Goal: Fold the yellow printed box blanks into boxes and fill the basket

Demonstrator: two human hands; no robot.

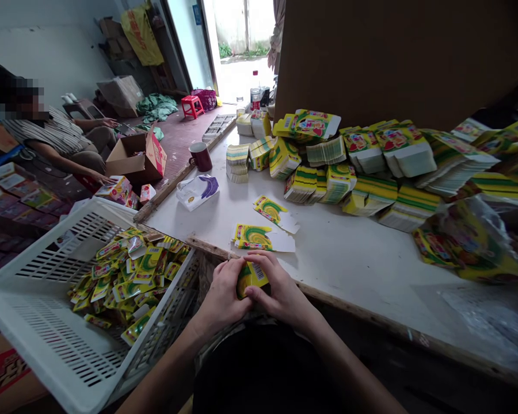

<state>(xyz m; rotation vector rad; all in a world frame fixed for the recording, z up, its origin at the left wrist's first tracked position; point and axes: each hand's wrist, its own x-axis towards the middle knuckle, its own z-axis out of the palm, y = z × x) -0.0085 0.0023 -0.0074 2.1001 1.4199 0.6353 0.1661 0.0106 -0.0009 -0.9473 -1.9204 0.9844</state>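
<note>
Between my two hands, just off the table's front edge, is a small yellow-green cardboard box (257, 274) with a barcode on its side. My left hand (225, 294) closes round its left end, and my right hand (280, 290) grips it from the right with fingers over the top. Whether its flaps are open or tucked in is hidden by my fingers. Just beyond my hands, a flat unfolded carton (259, 237) lies on the white table (328, 247). Behind that one is a second flat carton (274, 211), set at a slant.
Stacks of flat cartons (366, 192) line the table's back. A white plastic crate (38, 313) with many yellow boxes stands at left. On the table are a maroon mug (200, 157), a tissue pack (197, 191) and a plastic bag (479, 241). Another person (60, 135) sits far left.
</note>
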